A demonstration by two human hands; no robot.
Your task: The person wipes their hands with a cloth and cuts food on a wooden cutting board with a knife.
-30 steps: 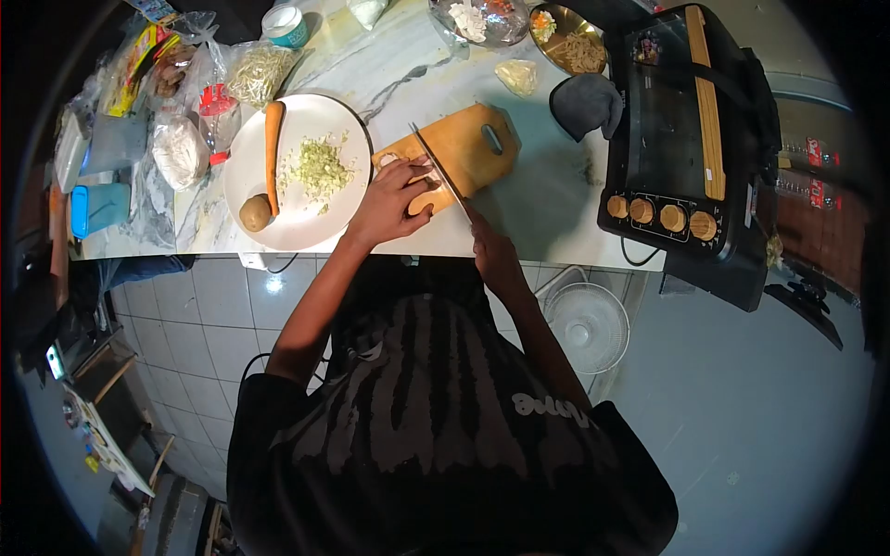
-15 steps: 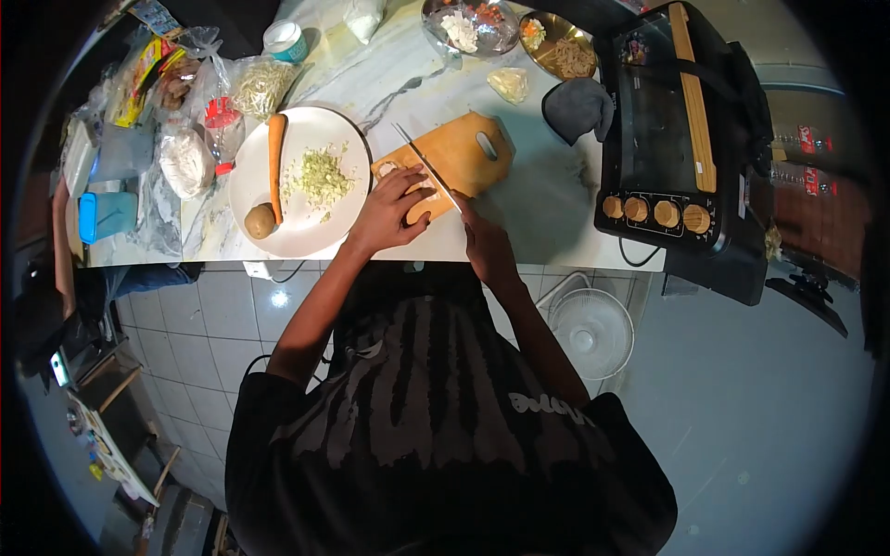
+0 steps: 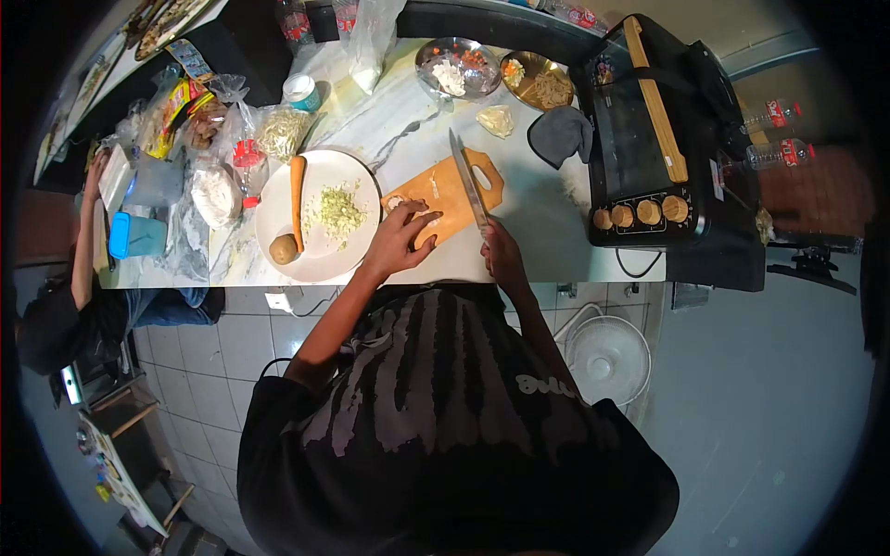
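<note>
With its fingers apart, my left hand (image 3: pixel 400 244) rests over the near left part of a wooden cutting board (image 3: pixel 450 190). Small pale pieces (image 3: pixel 396 201) lie on the board beside its fingertips; what is under the fingers is hidden. My right hand (image 3: pixel 502 253) is closed round the handle of a knife (image 3: pixel 470 185), whose blade points away from me over the board's right part. Left of the board, a white plate (image 3: pixel 315 262) holds chopped pale green pieces (image 3: pixel 337 211), a carrot (image 3: pixel 297 199) and a round brown vegetable (image 3: pixel 283 248).
Bagged food (image 3: pixel 215 195) and a blue-lidded container (image 3: pixel 139 235) stand at the left. Behind the board are a metal bowl (image 3: pixel 477 82), a golden bowl (image 3: pixel 538 100) and a dark cloth (image 3: pixel 560 136). A black oven (image 3: pixel 633 139) stands right. Another person (image 3: pixel 65 320) is at far left.
The knife has moved right, away from my left hand's fingers, and points more directly away from me. The view has shifted, showing more of the counter's back and the other person.
</note>
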